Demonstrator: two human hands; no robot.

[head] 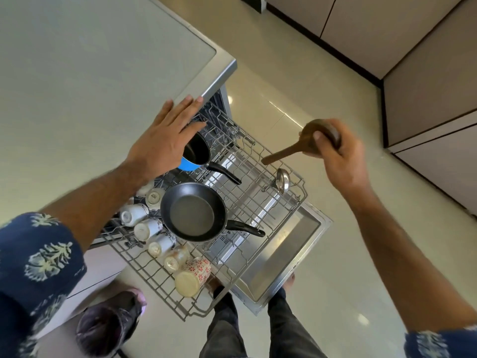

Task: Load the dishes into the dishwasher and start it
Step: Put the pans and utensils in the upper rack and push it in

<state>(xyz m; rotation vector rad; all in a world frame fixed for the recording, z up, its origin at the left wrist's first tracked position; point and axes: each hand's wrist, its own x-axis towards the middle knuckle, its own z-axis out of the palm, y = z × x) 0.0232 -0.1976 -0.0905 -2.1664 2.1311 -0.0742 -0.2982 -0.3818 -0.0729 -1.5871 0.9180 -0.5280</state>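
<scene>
nearest, the patterned sleeve (38,257) leads up to the left hand (165,135), fingers straight and spread above the table (77,73) edge at 11 o'clock, probably for balance. the right hand (338,153) at 2 o'clock grips a wooden ladle (284,152) by its bowl, handle aimed down at the rack (258,202), likely to slot it beside the metal ladle (282,180). the frying pan (193,211) and cups (144,226) lie tilted to drain.

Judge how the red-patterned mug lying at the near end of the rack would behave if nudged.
The red-patterned mug lies on its side on the rack, so it may roll slightly; the wires probably check it. It looks ceramic, so likely rigid and chip-prone against the neighbouring cups.
</scene>
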